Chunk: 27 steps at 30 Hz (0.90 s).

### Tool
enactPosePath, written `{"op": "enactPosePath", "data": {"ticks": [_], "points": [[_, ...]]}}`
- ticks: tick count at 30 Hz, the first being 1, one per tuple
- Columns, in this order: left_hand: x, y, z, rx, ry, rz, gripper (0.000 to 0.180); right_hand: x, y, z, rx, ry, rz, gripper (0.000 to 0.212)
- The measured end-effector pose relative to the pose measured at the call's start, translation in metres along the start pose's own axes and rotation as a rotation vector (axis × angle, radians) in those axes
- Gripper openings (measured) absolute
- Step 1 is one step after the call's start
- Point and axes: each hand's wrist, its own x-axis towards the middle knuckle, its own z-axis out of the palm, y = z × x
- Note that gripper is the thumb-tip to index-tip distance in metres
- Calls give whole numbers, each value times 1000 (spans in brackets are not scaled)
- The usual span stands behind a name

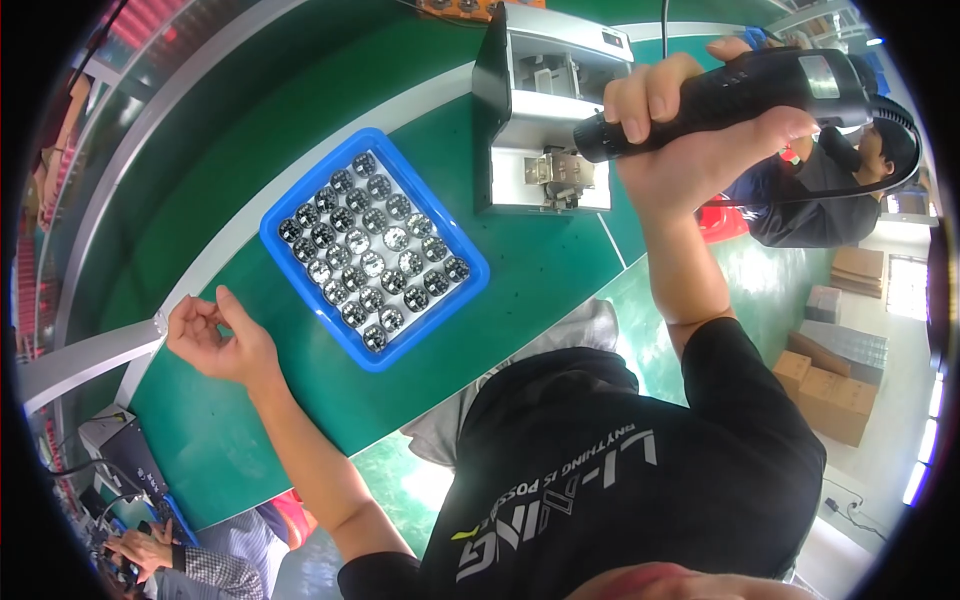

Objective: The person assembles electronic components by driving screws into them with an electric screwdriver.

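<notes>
In my right hand (690, 120) is a black electric screwdriver (750, 95), held high at the upper right with the fingers wrapped round its body. Its ridged collar points left and a dark cord leaves its other end. My left hand (218, 340) hovers at the left of the green table, fingers loosely curled and thumb apart, with nothing visible in it. Between the hands lies a blue tray (375, 145) with rows of small round circuit boards (372, 262) on a white liner. Beyond the tray, close to the screwdriver, stands a silver and black benchtop machine (550, 130).
A white rail (250, 215) curves along the table's far side. At the lower left is a grey box (120, 450) beside a co-worker's hands (145, 550). Another person (815, 195) sits at the right, near cardboard boxes (825, 395) on the floor.
</notes>
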Motion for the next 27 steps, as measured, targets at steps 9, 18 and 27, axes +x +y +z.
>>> {"op": "enactPosePath", "data": {"ticks": [9, 18, 27], "points": [[0, -3, -1, -13, 0, 4, 35, 1, 2, 0, 15, 54, 31, 82], [-1, -1, -1, -3, -8, 0, 36, -2, -6, -4, -8, 79, -30, 82], [-1, 2, 0, 12, -10, -22, 37, -20, -25, -2, 39, 14, 34, 94]]}}
